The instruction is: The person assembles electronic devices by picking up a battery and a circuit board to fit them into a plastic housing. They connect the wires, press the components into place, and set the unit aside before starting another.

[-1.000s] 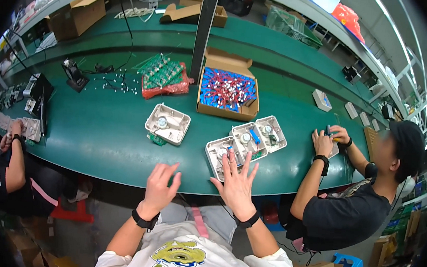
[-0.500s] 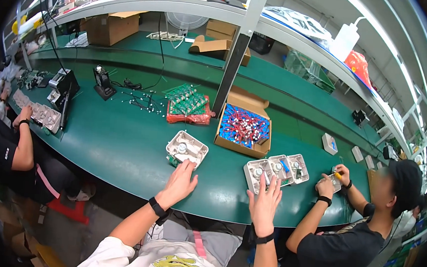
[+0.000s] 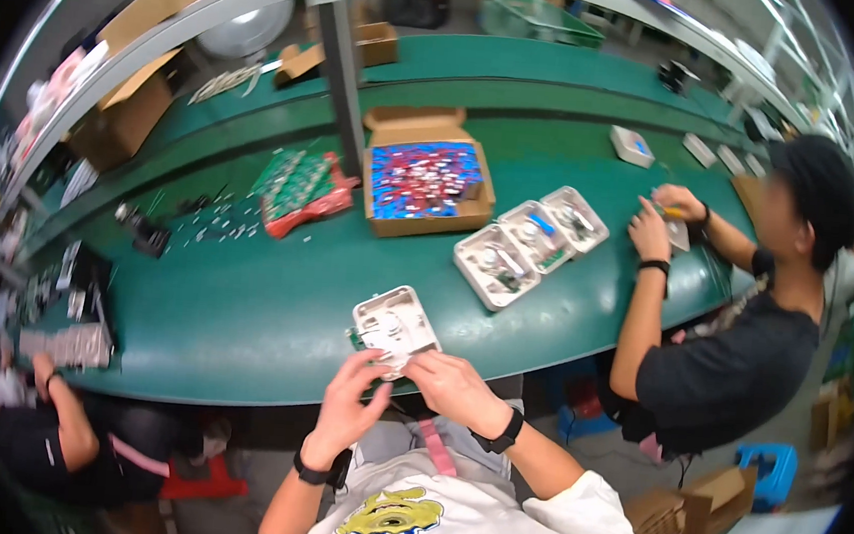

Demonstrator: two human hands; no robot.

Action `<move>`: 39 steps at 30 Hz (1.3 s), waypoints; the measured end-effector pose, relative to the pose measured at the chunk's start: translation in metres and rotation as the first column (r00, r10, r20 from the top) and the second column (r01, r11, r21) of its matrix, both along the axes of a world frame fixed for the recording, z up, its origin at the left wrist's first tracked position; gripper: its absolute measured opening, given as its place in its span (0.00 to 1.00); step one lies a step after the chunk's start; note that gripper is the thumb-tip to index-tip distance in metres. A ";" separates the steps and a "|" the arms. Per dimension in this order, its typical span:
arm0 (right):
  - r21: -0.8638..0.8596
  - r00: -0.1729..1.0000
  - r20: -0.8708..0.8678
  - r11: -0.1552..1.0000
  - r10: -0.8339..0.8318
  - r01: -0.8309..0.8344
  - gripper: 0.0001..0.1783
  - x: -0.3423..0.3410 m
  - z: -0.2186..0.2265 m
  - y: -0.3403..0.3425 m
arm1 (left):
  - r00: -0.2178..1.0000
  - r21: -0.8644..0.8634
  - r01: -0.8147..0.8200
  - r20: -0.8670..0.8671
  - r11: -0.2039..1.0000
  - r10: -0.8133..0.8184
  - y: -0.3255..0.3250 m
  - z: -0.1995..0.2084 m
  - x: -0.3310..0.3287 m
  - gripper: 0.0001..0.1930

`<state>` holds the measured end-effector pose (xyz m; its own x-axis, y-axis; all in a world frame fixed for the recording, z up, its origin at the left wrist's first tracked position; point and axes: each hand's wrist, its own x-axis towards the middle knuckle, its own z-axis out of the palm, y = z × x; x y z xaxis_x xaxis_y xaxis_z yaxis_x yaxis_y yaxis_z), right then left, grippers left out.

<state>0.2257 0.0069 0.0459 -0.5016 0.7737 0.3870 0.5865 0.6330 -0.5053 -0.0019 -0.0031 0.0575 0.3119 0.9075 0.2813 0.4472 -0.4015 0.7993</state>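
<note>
At the near edge of the green bench lies an open white plastic housing (image 3: 406,304) with a round white part inside. A small green circuit board (image 3: 355,339) shows at its left side. My left hand (image 3: 350,402) is at the housing's near left corner, its fingers curled in a pinch. My right hand (image 3: 457,390) reaches over the near right corner, fingertips pressed together close to the left ones. A small whitish piece sits between the fingertips; its kind is blurred and partly covered.
Right of centre stand three joined open white housings (image 3: 540,238). Behind them is a cardboard box (image 3: 428,229) of red wires with white connectors. Green circuit boards (image 3: 298,185) lie on red wrap by a metal post (image 3: 339,84). Co-workers sit at right (image 3: 732,341) and left (image 3: 42,438).
My right hand has left the joined housings and moved left to the single housing, where both hands now meet. That housing is closer to me, and the view has swung round.
</note>
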 end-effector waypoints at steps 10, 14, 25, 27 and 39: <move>-0.067 0.897 -0.442 0.997 0.014 -0.049 0.10 -0.015 0.008 -0.001 | 0.708 -0.513 -0.235 0.491 0.825 0.507 0.030 -0.045 -0.014 0.24; -0.240 0.799 -0.593 0.969 -0.101 -0.056 0.09 -0.013 0.024 0.003 | 0.746 -0.502 -0.188 0.486 0.844 0.455 0.037 -0.049 -0.009 0.20; -0.670 0.683 -0.588 0.734 -0.433 -0.112 0.05 -0.025 0.038 0.005 | 0.762 -0.502 -0.100 0.517 0.859 0.391 0.028 -0.037 -0.003 0.12; -0.638 0.766 -0.497 0.770 -0.408 -0.004 0.06 -0.028 0.036 0.008 | 0.757 -0.485 -0.100 0.529 0.869 0.383 0.025 -0.041 -0.004 0.12; -0.534 0.765 -0.544 0.845 -0.346 0.003 0.06 -0.036 0.024 0.013 | 0.745 -0.499 -0.094 0.538 0.861 0.393 0.024 -0.056 -0.006 0.10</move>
<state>0.1898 0.0195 0.0699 -0.1319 0.9852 0.1098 0.1245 0.1263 -0.9842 -0.0075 0.0207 0.0018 -0.0388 0.9948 -0.0938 -0.1562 0.0867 0.9839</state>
